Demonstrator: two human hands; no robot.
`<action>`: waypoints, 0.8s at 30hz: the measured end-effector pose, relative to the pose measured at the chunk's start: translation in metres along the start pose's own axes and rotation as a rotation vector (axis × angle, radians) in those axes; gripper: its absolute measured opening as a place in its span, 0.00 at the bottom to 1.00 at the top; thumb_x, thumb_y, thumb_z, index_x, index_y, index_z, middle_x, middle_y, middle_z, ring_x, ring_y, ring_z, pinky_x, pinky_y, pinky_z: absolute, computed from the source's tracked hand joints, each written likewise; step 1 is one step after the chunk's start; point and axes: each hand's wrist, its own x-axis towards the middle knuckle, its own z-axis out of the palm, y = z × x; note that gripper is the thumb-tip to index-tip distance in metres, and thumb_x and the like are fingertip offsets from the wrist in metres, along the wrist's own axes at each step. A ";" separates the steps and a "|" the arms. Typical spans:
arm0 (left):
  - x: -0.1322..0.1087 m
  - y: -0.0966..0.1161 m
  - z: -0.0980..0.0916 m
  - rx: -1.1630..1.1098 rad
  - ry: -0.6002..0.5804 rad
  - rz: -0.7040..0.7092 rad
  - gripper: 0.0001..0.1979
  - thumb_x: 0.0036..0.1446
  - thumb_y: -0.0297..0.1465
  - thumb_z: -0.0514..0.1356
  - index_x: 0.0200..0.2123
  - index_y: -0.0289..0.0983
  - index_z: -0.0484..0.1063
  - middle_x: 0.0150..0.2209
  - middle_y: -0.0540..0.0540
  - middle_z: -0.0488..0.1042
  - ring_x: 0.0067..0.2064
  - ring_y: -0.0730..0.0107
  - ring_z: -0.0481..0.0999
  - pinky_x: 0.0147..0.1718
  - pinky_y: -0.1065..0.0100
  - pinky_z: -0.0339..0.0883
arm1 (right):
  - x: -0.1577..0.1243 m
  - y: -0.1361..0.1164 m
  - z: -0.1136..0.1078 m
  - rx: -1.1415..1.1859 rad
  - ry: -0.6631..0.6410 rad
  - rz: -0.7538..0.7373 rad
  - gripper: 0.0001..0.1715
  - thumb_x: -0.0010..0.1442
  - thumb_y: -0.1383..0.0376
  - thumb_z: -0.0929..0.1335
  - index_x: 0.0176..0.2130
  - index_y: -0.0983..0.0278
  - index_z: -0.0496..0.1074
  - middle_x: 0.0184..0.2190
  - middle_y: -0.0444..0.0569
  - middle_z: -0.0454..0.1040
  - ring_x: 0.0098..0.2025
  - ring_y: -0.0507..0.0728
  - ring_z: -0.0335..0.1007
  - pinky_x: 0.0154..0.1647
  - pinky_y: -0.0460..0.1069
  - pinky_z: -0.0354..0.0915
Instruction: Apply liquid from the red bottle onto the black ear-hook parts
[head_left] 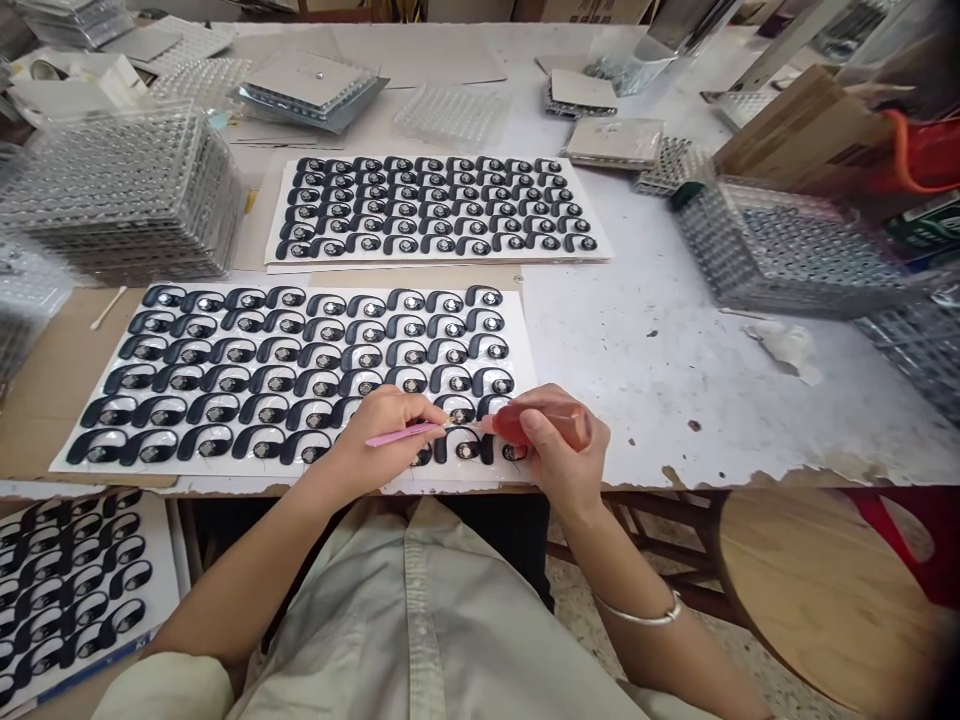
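Note:
My left hand (386,435) pinches a thin pink stick (397,435), its tip pointing right over the lower right of a white board. In my right hand (566,455) is a small squeeze bottle of reddish-brown liquid (547,420), tilted with its nozzle to the left. Nozzle and stick tip come close together above one of the black hook-shaped pieces (465,445). The white board (521,330) carries rows of these pieces, each with a round part bearing a pale, shiny spot. My hands hide a few pieces in the front rows.
Behind lies a second board of black pieces (435,205). Stacked clear trays (142,190) stand at left, more trays (795,245) at right. A cotton swab (109,308) lies on cardboard. Another loaded board (75,580) sits lower left; a round wooden stool (817,590) stands lower right.

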 end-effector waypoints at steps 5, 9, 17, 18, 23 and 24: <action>-0.001 0.001 -0.001 -0.034 -0.009 -0.040 0.07 0.56 0.25 0.62 0.35 0.43 0.78 0.34 0.51 0.79 0.39 0.66 0.76 0.40 0.64 0.70 | -0.001 0.002 -0.003 0.052 0.033 -0.055 0.11 0.53 0.59 0.72 0.32 0.65 0.75 0.28 0.45 0.71 0.19 0.49 0.65 0.12 0.44 0.60; -0.001 0.001 0.000 -0.043 -0.005 -0.029 0.07 0.56 0.25 0.61 0.35 0.42 0.78 0.34 0.51 0.79 0.38 0.66 0.76 0.40 0.64 0.70 | -0.001 0.001 -0.003 0.051 0.046 -0.053 0.11 0.53 0.58 0.72 0.32 0.65 0.75 0.28 0.45 0.71 0.19 0.49 0.64 0.11 0.45 0.60; 0.000 0.002 -0.001 -0.059 -0.027 -0.076 0.07 0.56 0.26 0.61 0.34 0.43 0.78 0.35 0.52 0.79 0.39 0.67 0.76 0.41 0.66 0.68 | -0.003 0.001 -0.001 0.019 0.027 -0.071 0.10 0.54 0.60 0.72 0.34 0.64 0.76 0.30 0.46 0.71 0.23 0.51 0.69 0.15 0.45 0.62; 0.000 0.002 -0.001 -0.068 -0.036 -0.091 0.07 0.57 0.27 0.61 0.34 0.43 0.78 0.35 0.52 0.79 0.40 0.67 0.75 0.41 0.66 0.68 | -0.003 0.001 -0.001 0.016 0.017 -0.083 0.09 0.54 0.60 0.72 0.35 0.63 0.76 0.30 0.46 0.71 0.24 0.51 0.69 0.17 0.46 0.63; 0.002 0.004 -0.002 -0.062 -0.062 -0.147 0.06 0.56 0.28 0.61 0.34 0.42 0.79 0.35 0.52 0.79 0.41 0.66 0.74 0.40 0.66 0.66 | -0.004 -0.004 0.000 -0.108 -0.014 -0.269 0.08 0.54 0.62 0.72 0.36 0.62 0.76 0.31 0.47 0.73 0.29 0.54 0.71 0.28 0.50 0.68; 0.002 0.004 -0.003 -0.061 -0.064 -0.151 0.06 0.56 0.28 0.61 0.34 0.42 0.79 0.34 0.52 0.79 0.40 0.66 0.74 0.40 0.66 0.66 | -0.004 -0.005 0.000 -0.151 -0.017 -0.316 0.08 0.54 0.62 0.72 0.36 0.62 0.76 0.30 0.47 0.73 0.31 0.55 0.71 0.30 0.51 0.69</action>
